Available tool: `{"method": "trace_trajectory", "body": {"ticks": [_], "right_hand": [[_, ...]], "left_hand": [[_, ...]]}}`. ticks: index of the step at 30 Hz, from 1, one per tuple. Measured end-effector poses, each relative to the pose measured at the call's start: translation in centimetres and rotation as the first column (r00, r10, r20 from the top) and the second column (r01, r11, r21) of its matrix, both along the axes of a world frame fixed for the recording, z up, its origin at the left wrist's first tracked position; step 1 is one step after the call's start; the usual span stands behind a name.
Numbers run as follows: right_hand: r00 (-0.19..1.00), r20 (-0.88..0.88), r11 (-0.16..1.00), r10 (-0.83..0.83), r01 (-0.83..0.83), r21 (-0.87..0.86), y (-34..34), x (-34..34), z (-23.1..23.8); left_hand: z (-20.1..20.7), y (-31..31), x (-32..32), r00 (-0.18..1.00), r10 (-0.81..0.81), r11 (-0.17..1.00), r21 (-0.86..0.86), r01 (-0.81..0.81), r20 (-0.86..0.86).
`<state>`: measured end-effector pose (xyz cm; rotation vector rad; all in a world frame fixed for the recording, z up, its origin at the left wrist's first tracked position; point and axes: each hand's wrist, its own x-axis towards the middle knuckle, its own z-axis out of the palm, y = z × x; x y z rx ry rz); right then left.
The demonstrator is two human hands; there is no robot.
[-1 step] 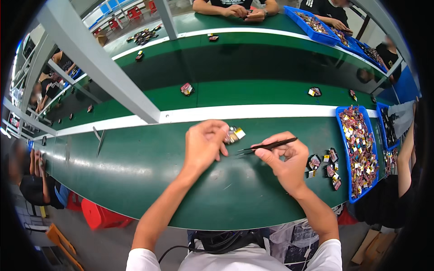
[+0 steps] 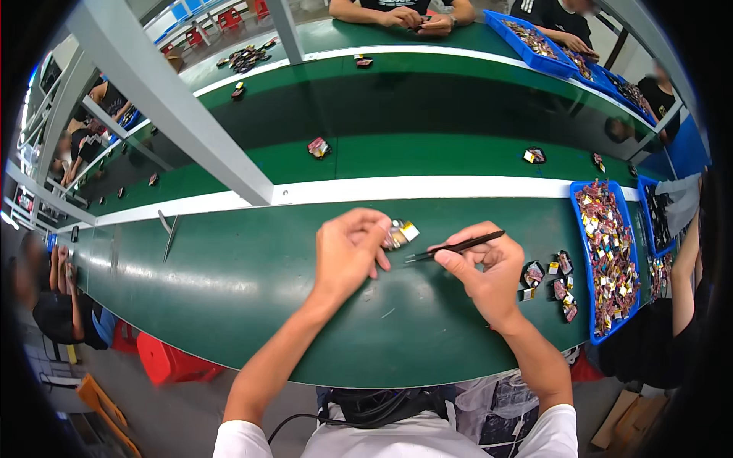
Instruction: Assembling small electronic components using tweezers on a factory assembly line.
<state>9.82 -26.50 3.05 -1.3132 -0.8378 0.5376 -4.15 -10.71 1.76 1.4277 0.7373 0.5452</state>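
Observation:
Over the green workbench [image 2: 252,320], my left hand [image 2: 347,256] is closed, pinching a small electronic assembly [image 2: 401,233] with a yellow and white tag by its left edge. The fingers partly hide this piece. My right hand [image 2: 489,263] grips a pair of dark tweezers [image 2: 466,243]. The pale tweezer tips point left, just below the assembly and apart from it. A handful of similar small assemblies in black casings [image 2: 532,273] lies to the right of my right hand.
A blue tray [image 2: 589,286] heaped with wired parts stands at the right. Another pair of tweezers [image 2: 168,235] lies at the left. A white rail [image 2: 427,188] separates the bench from a green conveyor belt [image 2: 427,156] bearing scattered assemblies. A slanted grey post [image 2: 175,107] rises at left. Co-workers sit around.
My left hand and the assembly have shifted slightly toward me. The right hand keeps its hold on the tweezers, almost unmoved. The whole view has moved a little.

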Motion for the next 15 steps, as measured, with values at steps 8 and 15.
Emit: {"method": "trace_trajectory", "body": {"ticks": [8,15], "right_hand": [[0.996,0.094,0.998,0.002,0.004,-0.065,0.3,-0.3,-0.8],[0.985,0.165,0.997,-0.043,0.054,-0.064,0.3,-0.4,-1.3]], "left_hand": [[-0.3,-2.8,-1.0,0.994,0.040,0.999,-0.001,-0.040,0.100],[-0.3,-3.1,-1.0,0.994,0.038,0.996,0.072,-0.045,0.100]]}}
